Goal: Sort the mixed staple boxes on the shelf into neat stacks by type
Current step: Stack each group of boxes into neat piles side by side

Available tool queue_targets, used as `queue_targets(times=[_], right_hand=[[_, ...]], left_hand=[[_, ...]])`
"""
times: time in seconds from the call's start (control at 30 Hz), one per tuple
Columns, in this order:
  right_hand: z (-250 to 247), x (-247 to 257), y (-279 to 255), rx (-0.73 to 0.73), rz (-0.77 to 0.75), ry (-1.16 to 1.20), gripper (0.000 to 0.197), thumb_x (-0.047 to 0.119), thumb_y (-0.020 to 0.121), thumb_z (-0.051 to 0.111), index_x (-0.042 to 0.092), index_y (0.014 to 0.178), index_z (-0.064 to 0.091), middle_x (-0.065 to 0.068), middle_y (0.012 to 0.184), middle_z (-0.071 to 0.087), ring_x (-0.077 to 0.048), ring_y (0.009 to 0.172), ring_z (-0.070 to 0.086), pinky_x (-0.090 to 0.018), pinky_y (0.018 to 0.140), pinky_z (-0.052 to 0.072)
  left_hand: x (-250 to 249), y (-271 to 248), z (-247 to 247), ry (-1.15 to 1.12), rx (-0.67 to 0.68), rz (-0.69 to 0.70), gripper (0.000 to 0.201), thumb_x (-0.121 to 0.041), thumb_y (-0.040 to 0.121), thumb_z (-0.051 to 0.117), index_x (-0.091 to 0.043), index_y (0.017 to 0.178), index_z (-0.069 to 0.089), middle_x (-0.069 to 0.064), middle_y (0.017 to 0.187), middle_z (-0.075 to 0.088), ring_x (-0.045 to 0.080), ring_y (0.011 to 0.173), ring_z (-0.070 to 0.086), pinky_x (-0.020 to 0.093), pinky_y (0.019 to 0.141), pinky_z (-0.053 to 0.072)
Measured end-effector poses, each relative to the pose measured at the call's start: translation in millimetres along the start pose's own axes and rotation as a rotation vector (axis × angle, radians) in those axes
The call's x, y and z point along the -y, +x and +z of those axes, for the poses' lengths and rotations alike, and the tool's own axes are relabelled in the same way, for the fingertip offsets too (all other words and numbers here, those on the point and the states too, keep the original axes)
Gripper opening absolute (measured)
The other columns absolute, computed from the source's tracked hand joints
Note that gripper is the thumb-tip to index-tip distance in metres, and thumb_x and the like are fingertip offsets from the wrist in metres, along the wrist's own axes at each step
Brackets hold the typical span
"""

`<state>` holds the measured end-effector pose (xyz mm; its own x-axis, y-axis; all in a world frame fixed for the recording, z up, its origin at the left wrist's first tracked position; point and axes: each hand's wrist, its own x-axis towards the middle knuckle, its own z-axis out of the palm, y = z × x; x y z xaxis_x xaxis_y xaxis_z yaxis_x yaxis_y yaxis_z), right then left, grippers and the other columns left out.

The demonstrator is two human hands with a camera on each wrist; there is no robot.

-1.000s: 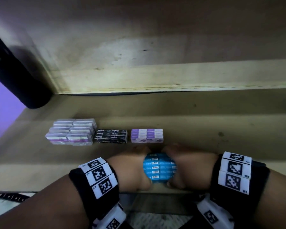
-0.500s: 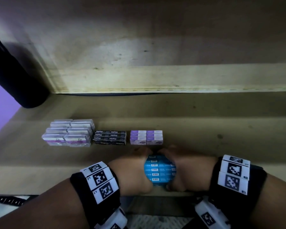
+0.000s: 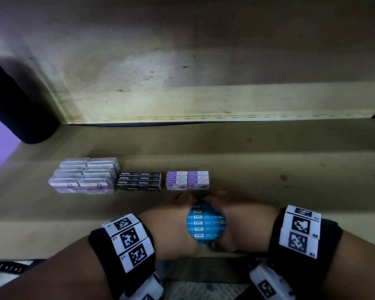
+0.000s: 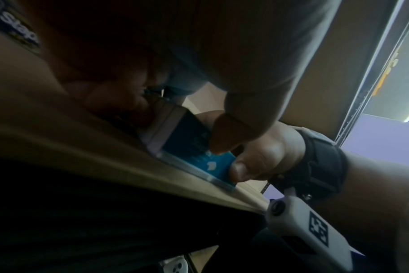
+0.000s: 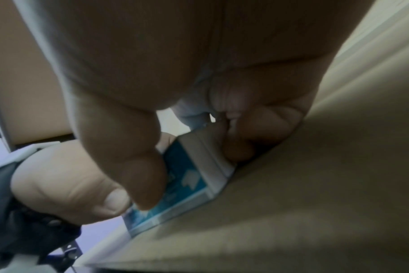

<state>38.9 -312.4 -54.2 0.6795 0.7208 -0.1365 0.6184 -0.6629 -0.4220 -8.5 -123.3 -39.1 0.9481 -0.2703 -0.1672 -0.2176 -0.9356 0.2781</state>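
Note:
A block of blue staple boxes (image 3: 206, 224) stands on the wooden shelf (image 3: 290, 191) near its front edge. My left hand (image 3: 173, 221) grips its left side and my right hand (image 3: 240, 221) grips its right side, thumbs on the near face and fingers curled behind. The wrist views show the blue boxes (image 4: 194, 146) (image 5: 187, 177) pinched between both hands. Behind them stand three sorted stacks: clear-and-purple boxes (image 3: 82, 176), black staple boxes (image 3: 140, 181) and lilac boxes (image 3: 187, 180).
A black post (image 3: 15, 113) stands at the shelf's left back corner. The shelf's back wall (image 3: 204, 100) runs across. Bare shelf surface (image 3: 301, 165) stretches to the right of the stacks. The shelf's front edge (image 3: 41, 234) lies just under my wrists.
The hands and the blue boxes have hardly shifted; they stay clasped together at the same spot in front of the lilac stack.

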Motion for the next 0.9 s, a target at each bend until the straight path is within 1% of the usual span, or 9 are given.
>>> queue_targets(times=[0.1,0.17,0.23,0.3,0.43,0.53,0.63,0.77,0.9], right_hand=[[1.2,0.4,-2.2,-0.044,0.014,-0.004,0.078,0.054,0.052,0.071,0.039,0.124,0.046,0.015,0.117,0.06,-0.006,0.103,0.06,-0.021,0.091,0.048],[1.5,0.3,-3.8,-0.045,0.026,0.001,0.077,0.055,0.052,0.07,0.039,0.124,0.047,0.015,0.115,0.061,-0.005,0.101,0.061,-0.021,0.088,0.049],[2.0,-0.8,-3.0,-0.03,0.036,0.028,0.078,0.055,0.052,0.071,0.039,0.124,0.046,0.015,0.114,0.06,-0.004,0.099,0.061,-0.021,0.087,0.05],[3.3,-2.1,-2.1,-0.016,0.05,0.061,0.081,0.055,0.051,0.072,0.038,0.126,0.045,0.014,0.116,0.058,-0.004,0.1,0.06,-0.023,0.087,0.051],[5.7,-4.4,-2.0,-0.016,0.081,0.06,0.086,0.059,0.049,0.07,0.039,0.128,0.043,0.014,0.117,0.057,-0.004,0.101,0.06,-0.025,0.088,0.051],[5.9,-6.3,-3.6,-0.009,0.084,0.048,0.084,0.061,0.049,0.071,0.042,0.126,0.043,0.016,0.116,0.057,-0.003,0.1,0.059,-0.024,0.088,0.05],[4.8,-7.4,-3.5,-0.004,0.088,0.063,0.085,0.061,0.048,0.071,0.045,0.126,0.041,0.016,0.116,0.056,-0.002,0.1,0.058,-0.024,0.09,0.05],[4.8,-6.2,-3.1,0.007,0.092,0.075,0.085,0.059,0.049,0.073,0.042,0.126,0.04,0.014,0.116,0.056,-0.004,0.1,0.059,-0.023,0.088,0.05],[2.6,-5.4,-3.1,0.02,0.084,0.062,0.081,0.057,0.052,0.074,0.039,0.125,0.045,0.014,0.116,0.055,-0.005,0.1,0.059,-0.024,0.088,0.05]], left_hand=[[1.1,-0.6,0.1,0.023,-0.008,-0.003,0.059,-0.059,0.058,0.058,-0.032,0.11,0.057,-0.012,0.104,0.064,0.005,0.092,0.062,0.026,0.081,0.053],[0.5,-1.8,-0.9,0.03,-0.017,0.0,0.061,-0.061,0.057,0.056,-0.032,0.111,0.058,-0.013,0.104,0.063,0.004,0.093,0.062,0.025,0.081,0.052],[-1.0,-2.4,-2.1,0.012,-0.011,0.0,0.06,-0.06,0.058,0.055,-0.032,0.111,0.058,-0.013,0.103,0.064,0.004,0.092,0.062,0.024,0.08,0.052],[-1.5,-2.3,-2.7,-0.01,0.004,0.005,0.056,-0.056,0.06,0.059,-0.031,0.11,0.058,-0.013,0.104,0.063,0.004,0.093,0.062,0.024,0.08,0.052],[0.8,-3.1,-4.8,0.011,0.014,0.019,0.058,-0.057,0.059,0.062,-0.033,0.112,0.057,-0.016,0.104,0.062,0.002,0.092,0.06,0.018,0.078,0.048],[0.6,-4.1,-8.9,0.063,0.015,0.028,0.061,-0.061,0.056,0.06,-0.032,0.11,0.057,-0.013,0.103,0.063,0.007,0.09,0.061,0.025,0.079,0.052],[1.1,-4.4,-10.9,0.091,0.018,0.038,0.063,-0.061,0.055,0.058,-0.031,0.11,0.056,-0.011,0.104,0.062,0.01,0.09,0.062,0.027,0.079,0.053],[2.3,-3.8,-9.6,0.132,0.026,0.032,0.067,-0.065,0.053,0.054,-0.031,0.11,0.054,-0.011,0.104,0.061,0.011,0.09,0.062,0.029,0.079,0.053],[3.1,-3.2,-6.5,0.115,0.049,0.025,0.067,-0.064,0.052,0.056,-0.032,0.111,0.053,-0.011,0.107,0.06,0.012,0.091,0.061,0.031,0.08,0.053]])
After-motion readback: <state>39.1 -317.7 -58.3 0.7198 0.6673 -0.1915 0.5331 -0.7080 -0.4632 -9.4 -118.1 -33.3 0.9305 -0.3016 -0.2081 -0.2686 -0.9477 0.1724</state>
